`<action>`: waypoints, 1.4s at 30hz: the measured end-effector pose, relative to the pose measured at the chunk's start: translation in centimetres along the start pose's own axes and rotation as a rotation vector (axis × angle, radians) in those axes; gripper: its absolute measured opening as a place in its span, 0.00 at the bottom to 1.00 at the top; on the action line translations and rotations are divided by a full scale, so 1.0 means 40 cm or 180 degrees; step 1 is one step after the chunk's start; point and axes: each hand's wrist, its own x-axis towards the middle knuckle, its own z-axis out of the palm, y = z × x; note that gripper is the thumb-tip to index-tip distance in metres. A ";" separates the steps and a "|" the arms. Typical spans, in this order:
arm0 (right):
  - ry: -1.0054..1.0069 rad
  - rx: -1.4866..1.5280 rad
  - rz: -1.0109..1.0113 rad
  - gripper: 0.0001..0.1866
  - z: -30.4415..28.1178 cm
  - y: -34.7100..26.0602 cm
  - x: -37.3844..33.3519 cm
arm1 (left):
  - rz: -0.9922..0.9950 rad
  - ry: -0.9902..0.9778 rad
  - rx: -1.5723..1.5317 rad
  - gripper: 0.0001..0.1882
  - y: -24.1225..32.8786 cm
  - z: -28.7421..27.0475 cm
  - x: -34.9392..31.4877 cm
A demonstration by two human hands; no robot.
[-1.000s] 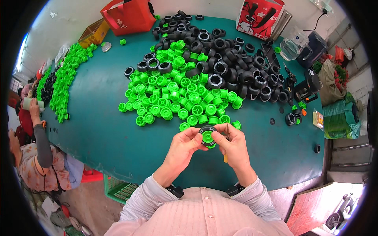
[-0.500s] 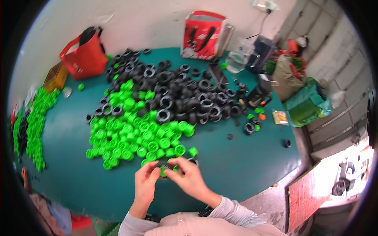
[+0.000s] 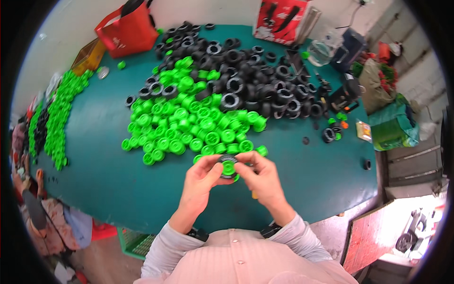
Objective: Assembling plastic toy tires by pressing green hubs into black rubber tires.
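Note:
Between my two hands, just off the front of the table, is a small toy wheel: a green hub inside a black tyre, its round face turned up. My left hand pinches its left side, thumb on the tyre's edge. My right hand grips the right side with thumb and fingertips. Right beyond the fingers spreads a heap of loose green hubs. Behind it lies a larger heap of black tyres. A small yellow thing shows under my right hand, its kind unclear.
The green table curves around me. A long row of green pieces lies at the left edge, with another person's arm beyond. Red bags, a clear jar and a black box-like thing stand farther back.
The view has shifted, so the table appears higher and further left to right. The tyre, earlier tilted over the green hub, now sits around it, face up. Both hands still hold the wheel.

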 end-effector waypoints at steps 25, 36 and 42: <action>0.0007 -0.0439 -0.0301 0.12 0.004 0.030 -0.010 | 0.0198 0.0195 0.0372 0.16 -0.024 -0.018 0.002; -0.0149 -0.0790 -0.0721 0.12 -0.015 0.027 0.026 | -0.0246 -0.0224 0.0516 0.16 -0.021 -0.020 0.003; -0.0110 -0.1159 -0.0778 0.16 -0.007 0.036 0.002 | -0.0053 -0.0041 0.0370 0.18 -0.022 -0.018 -0.004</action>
